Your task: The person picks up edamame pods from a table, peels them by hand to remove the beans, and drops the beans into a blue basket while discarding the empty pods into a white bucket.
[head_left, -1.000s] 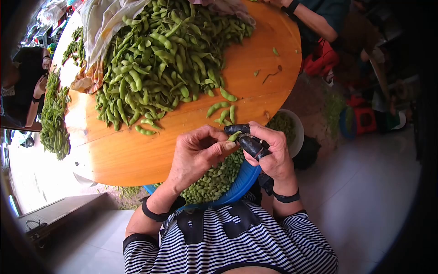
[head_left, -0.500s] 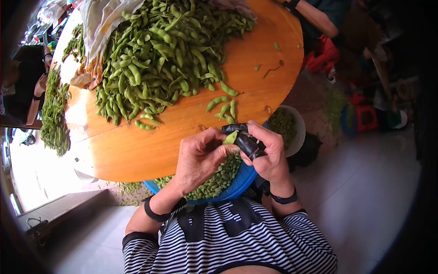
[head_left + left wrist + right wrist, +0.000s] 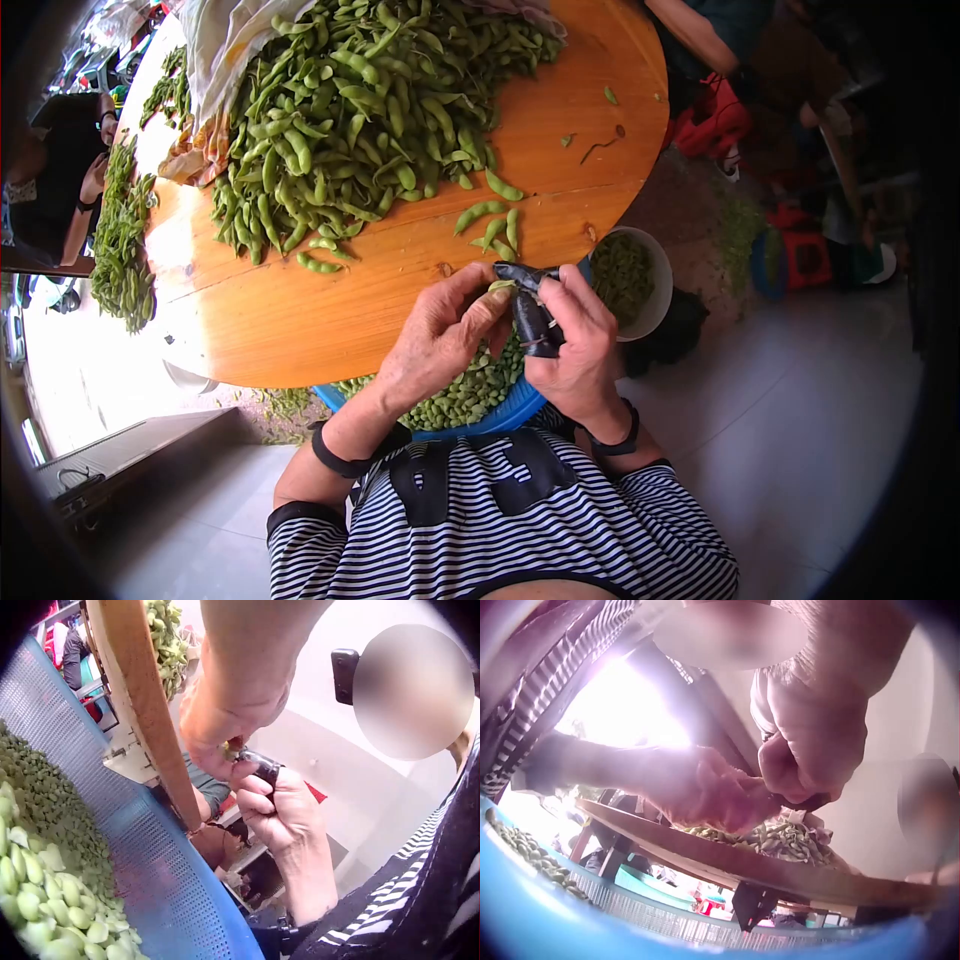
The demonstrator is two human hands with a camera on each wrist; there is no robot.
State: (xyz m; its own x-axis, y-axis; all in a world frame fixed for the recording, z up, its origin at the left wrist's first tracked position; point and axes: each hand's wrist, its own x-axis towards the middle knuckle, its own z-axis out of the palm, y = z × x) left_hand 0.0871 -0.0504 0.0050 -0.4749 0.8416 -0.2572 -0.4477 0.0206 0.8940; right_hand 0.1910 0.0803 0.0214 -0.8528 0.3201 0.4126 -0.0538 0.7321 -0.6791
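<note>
In the head view my left hand [image 3: 435,330] pinches a green soybean pod [image 3: 502,285] between thumb and forefinger. Meeting it from the right is my right hand [image 3: 575,350], whose thumb and forefinger wear black coverings [image 3: 533,325]. These covered fingertips close on the pod's other end, and most of the pod is hidden between the hands. Just beneath sits a blue basket [image 3: 515,408] of shelled green beans [image 3: 465,395]. The left wrist view shows the beans [image 3: 45,892] up close, with the right hand [image 3: 281,810] beyond.
A large heap of pods [image 3: 350,130] covers the far part of the round wooden table [image 3: 300,330], partly under a cloth [image 3: 215,70]. Several loose pods [image 3: 490,225] lie nearer. A white bucket [image 3: 663,290] stands right. Other people's arms [image 3: 695,30] show at the table's edges.
The black-covered right thumb has swung from slanting to nearly upright. Less of the pod shows between the fingers than half a second ago. The left hand still pinches at the same spot.
</note>
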